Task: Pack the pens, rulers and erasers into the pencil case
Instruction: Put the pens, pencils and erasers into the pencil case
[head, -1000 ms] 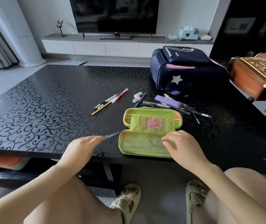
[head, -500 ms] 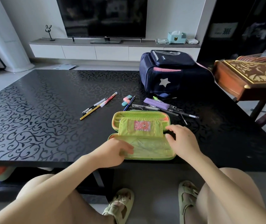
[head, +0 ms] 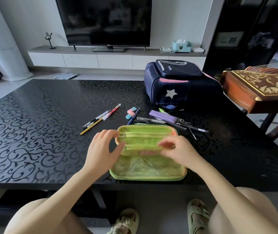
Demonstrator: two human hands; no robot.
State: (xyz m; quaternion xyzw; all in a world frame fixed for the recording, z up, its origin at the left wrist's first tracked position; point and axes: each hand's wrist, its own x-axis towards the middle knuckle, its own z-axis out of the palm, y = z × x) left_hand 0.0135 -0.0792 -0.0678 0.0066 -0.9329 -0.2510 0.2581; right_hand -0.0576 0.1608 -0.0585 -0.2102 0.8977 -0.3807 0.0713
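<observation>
Pencil case (head: 148,171), lime green and unzipped, lies open flat at the near edge of the black patterned table (head: 33,125), right in front of the person. Its near half shows a clear plastic sleeve with something pale inside, too blurred to make out. Its divider flap (head: 141,138), with a zipped mesh pocket, is tilted up between the two halves. The left hand (head: 103,147) grips the flap's left end, fingers curled over the top and thumb in front. The right hand (head: 179,149) pinches the flap near its right end, fingertips bent, slightly blurred. Just beyond the case, two pink-and-blue erasers (head: 131,112) lie beside a blue pencil (head: 134,116). To their left lies a loose bunch of pens (head: 103,115) alongside a yellow pencil (head: 91,127). To their right a purple flat box (head: 161,116) rests on a jumble of dark pens (head: 177,125). Behind these stands a navy backpack (head: 177,83) with a silver star. A carved wooden stringed instrument (head: 261,88) sits off the table's right side, and a television (head: 104,21) stands on the far cabinet.
</observation>
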